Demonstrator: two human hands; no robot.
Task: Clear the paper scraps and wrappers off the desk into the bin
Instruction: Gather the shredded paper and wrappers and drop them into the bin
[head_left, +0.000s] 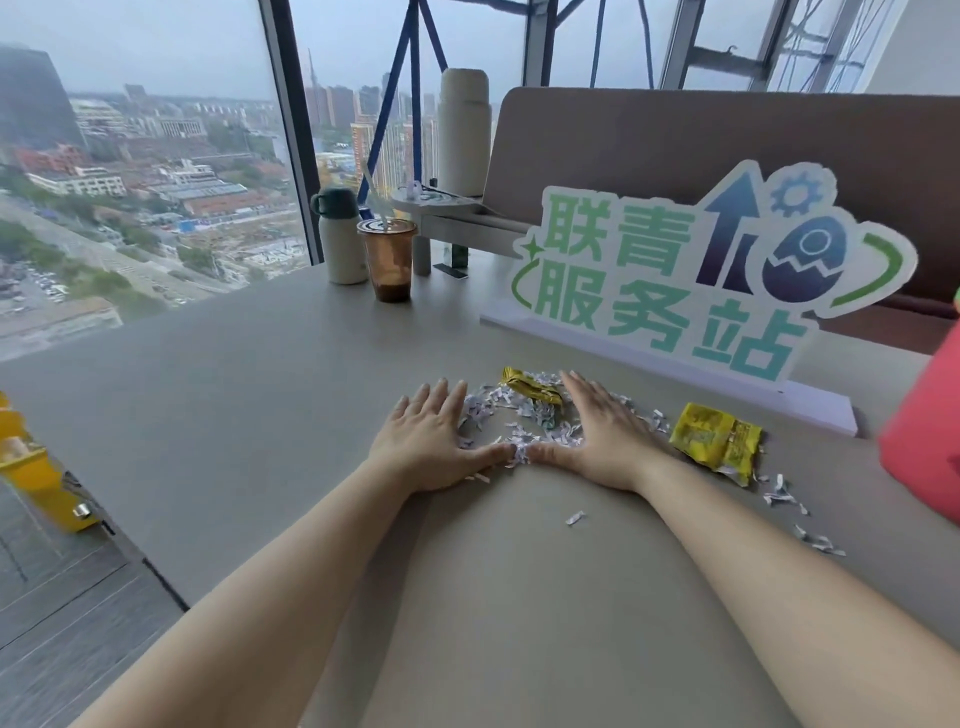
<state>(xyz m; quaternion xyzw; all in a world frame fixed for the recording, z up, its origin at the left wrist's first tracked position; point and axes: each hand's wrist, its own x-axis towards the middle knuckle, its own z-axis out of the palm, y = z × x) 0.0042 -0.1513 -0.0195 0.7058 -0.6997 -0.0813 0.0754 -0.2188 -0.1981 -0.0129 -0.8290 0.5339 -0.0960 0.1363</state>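
Wide bare counter (260, 415) on the near side and out to the left, ending in a dark slanting edge with floor below and a yellow object (31, 467) just past it. Far side tighter: a cut-out sign (701, 270) on a white base close behind the hands, a brown plastic cup (387, 260) and a small flask (340, 236) near the window, a tall flask (464, 132) on a raised ledge behind them. At the right edge of view, a red thing (924, 431), too cropped to tell what.

Left grip (431, 441) flat on the counter, palm down, fingers straight and together, angled inward. Right grip (597, 436) mirrored, likewise wide and flat, holding nothing. Thumb tips almost meeting on the near side. Both forearms bare, reaching forward and converging.

Paper scraps (519, 415) heaped between the two grips and touching both, with a crumpled yellow wrapper (532, 387) at the heap's far side against the right fingers. Second yellow wrapper (719, 441) outside the hands, just right of the right wrist. More loose scraps (784, 496) strewn further right toward the red thing — and one stray scrap (575, 517) alone on the near side.
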